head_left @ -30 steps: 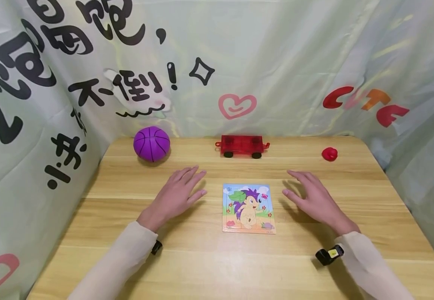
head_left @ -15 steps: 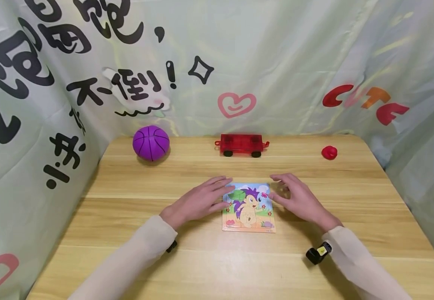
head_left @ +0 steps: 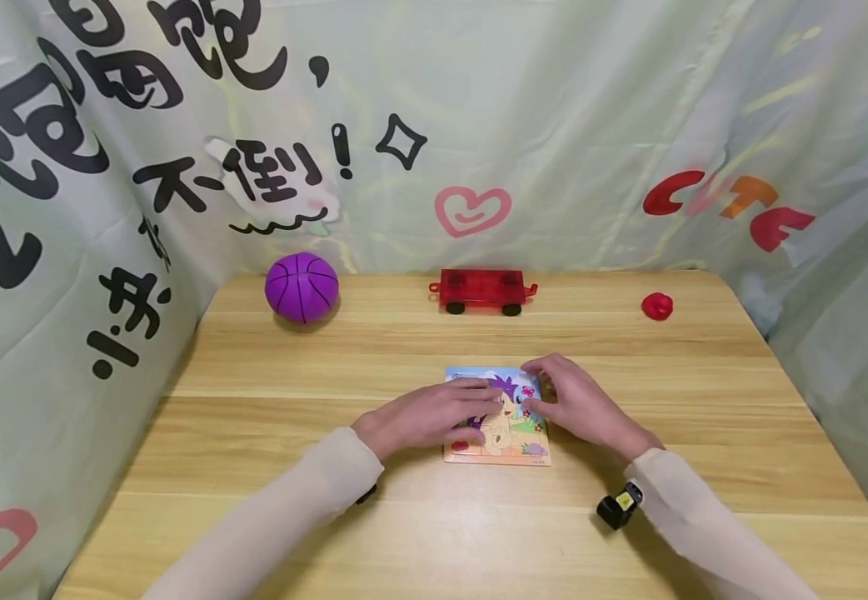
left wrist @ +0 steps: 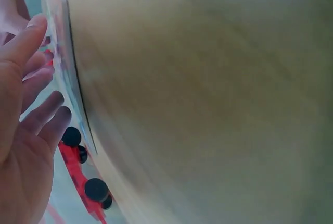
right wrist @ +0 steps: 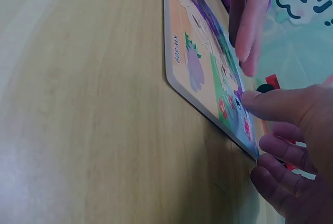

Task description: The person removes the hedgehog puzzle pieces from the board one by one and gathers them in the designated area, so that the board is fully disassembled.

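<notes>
A small picture puzzle board [head_left: 511,435] with a cartoon hedgehog lies flat on the wooden table [head_left: 329,350]. My left hand [head_left: 434,412] rests on its left half with straight fingers [right wrist: 244,21] spread over the picture. My right hand [head_left: 565,398] is at the board's upper right corner. Its thumb [right wrist: 260,100] presses on the top face, and its fingers [right wrist: 283,148] curl against the right edge. The right wrist view shows the board [right wrist: 200,52] lying flat. In the left wrist view my palm [left wrist: 23,140] hovers beside the board's edge [left wrist: 60,36].
A purple toy basketball [head_left: 302,287] sits at the back left, a red toy wagon [head_left: 482,291] at the back middle and a small red object [head_left: 657,306] at the back right. Printed cloth [head_left: 554,125] walls in the table on three sides.
Both hands moved inward from the bare table on either side. The left hand now lies on the puzzle board, and the right hand has closed on its right corner.
</notes>
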Demonstrator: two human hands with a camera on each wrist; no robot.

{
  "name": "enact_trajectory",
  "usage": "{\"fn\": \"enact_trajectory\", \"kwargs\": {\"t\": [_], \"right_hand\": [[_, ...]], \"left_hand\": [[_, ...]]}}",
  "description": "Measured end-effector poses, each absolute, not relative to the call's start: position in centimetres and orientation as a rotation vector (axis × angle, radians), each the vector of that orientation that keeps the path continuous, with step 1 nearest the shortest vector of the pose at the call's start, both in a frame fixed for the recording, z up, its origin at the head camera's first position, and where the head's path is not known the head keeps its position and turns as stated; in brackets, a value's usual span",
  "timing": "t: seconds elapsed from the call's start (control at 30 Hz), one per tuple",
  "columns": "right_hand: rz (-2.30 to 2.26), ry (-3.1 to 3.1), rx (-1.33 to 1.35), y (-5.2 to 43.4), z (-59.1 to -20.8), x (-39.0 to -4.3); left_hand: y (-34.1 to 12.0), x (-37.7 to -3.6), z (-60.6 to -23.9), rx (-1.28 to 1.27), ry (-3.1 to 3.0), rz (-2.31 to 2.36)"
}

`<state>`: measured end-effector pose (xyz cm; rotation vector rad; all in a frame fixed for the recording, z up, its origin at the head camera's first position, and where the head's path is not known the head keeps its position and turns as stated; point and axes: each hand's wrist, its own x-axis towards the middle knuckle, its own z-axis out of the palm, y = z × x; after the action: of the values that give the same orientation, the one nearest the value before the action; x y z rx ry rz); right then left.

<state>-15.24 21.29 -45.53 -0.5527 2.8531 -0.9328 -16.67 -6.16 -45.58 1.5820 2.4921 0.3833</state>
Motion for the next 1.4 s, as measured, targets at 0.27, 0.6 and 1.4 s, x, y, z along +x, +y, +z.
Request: {"fn": "enact_trajectory", "kwargs": {"t": [0.27, 0.6, 1.4], "right_hand": [[-0.875, 2.881, -0.561, 21.1, -45.6, -15.5], [-0.773, 2.903, -0.565, 20.6, -45.2, -15.4], [-0.531, 3.006, -0.689, 19.7, -44.2, -15.2]], "left_hand": [[-6.1, -16.7, -46.3, 1.6, 2.515, 0.33], [-6.0, -16.8, -46.0, 1.581, 2.497, 0.271], [-6.1, -16.9, -46.0, 1.666, 2.506, 0.237]]}}
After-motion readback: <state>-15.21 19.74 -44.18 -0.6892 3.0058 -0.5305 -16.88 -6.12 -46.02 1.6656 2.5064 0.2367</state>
